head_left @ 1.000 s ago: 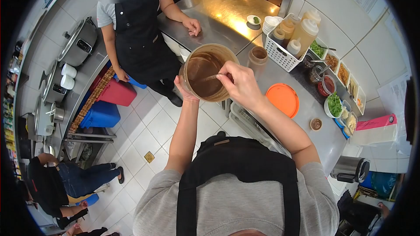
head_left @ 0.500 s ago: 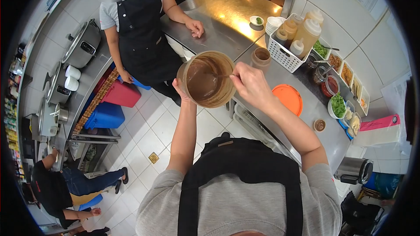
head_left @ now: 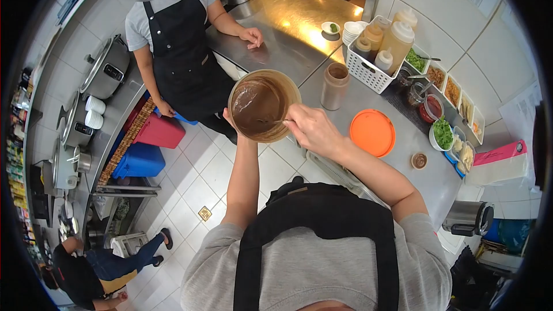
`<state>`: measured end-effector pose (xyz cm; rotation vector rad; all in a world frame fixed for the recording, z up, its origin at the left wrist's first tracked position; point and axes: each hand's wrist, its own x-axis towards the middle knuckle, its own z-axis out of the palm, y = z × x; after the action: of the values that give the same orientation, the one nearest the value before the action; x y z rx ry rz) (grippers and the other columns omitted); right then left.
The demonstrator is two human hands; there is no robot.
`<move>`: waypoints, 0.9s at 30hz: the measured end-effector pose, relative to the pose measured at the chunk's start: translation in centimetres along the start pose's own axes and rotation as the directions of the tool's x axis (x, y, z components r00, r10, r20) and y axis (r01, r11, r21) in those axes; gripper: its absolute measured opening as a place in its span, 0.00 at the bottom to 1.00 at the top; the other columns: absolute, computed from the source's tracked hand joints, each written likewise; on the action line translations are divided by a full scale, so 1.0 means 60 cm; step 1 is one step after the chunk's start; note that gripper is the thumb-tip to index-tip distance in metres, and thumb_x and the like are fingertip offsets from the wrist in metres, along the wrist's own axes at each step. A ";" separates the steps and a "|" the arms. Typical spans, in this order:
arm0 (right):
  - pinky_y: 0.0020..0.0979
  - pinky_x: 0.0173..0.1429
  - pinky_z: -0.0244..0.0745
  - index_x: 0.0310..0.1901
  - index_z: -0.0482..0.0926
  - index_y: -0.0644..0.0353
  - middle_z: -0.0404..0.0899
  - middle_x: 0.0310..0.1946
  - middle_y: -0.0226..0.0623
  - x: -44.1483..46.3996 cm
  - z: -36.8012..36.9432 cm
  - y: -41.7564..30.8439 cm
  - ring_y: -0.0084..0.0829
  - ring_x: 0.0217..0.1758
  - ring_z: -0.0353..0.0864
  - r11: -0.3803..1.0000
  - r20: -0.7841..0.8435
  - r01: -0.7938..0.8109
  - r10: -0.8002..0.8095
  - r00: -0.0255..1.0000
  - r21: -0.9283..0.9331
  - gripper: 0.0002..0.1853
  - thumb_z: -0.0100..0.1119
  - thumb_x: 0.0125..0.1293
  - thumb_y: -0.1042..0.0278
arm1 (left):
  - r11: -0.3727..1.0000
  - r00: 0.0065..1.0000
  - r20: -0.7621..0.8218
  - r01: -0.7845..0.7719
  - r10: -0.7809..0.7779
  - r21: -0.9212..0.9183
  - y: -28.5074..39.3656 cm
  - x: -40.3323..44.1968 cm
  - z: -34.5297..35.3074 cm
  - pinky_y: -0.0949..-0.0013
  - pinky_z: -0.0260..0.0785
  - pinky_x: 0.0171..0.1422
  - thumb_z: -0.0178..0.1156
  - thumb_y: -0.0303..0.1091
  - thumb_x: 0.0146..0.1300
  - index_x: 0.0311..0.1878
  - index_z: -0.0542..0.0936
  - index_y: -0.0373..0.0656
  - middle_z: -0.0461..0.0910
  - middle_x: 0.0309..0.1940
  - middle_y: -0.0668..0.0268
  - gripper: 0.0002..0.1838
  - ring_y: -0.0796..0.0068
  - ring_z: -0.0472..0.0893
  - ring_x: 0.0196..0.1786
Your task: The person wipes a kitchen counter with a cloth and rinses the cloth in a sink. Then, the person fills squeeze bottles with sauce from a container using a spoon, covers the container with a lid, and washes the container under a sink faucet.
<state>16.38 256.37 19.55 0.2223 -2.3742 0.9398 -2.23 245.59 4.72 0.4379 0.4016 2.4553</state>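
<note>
My left hand (head_left: 231, 125) grips the side of a round beige tub (head_left: 286, 93), most of its fingers hidden behind the wall. Thick brown sauce (head_left: 249, 101) lies inside the tub, which is tipped so that its mouth faces me. Closed around a thin metal handle, my right hand (head_left: 311, 129) holds what looks like a spoon (head_left: 269, 122); its lower end is down in the sauce. To the right, a brown-smeared bottle without a cap (head_left: 334, 91) stands on the steel counter. An orange lid (head_left: 373, 132) lies flat near my right forearm.
A white basket of squeeze bottles (head_left: 368, 76) stands by the wall, beside containers of toppings and a bowl of greens (head_left: 441, 134). A small brown-filled cup (head_left: 419, 160) sits nearer me. One co-worker (head_left: 181, 40) stands across, leaning on the counter; another (head_left: 86, 270) is lower left.
The tub and both hands have shifted slightly left. The spoon has moved lower in the tub, and the sauce surface looks different. The lower-left co-worker has changed posture.
</note>
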 end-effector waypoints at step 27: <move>0.37 0.29 0.66 0.27 0.68 0.67 0.73 0.21 0.47 -0.011 -0.019 -0.007 0.43 0.23 0.73 0.884 -0.005 -0.420 0.430 0.903 0.206 0.06 0.54 0.56 0.75 | 1.000 1.000 0.002 -0.003 0.003 0.011 -0.007 0.013 0.011 0.51 0.65 0.58 0.54 0.58 0.49 0.55 0.70 0.40 0.72 0.52 0.55 0.36 0.56 0.72 0.54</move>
<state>17.59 256.78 20.12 -0.2607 -2.3231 1.3729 -2.36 246.49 5.34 0.4459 0.4142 2.4564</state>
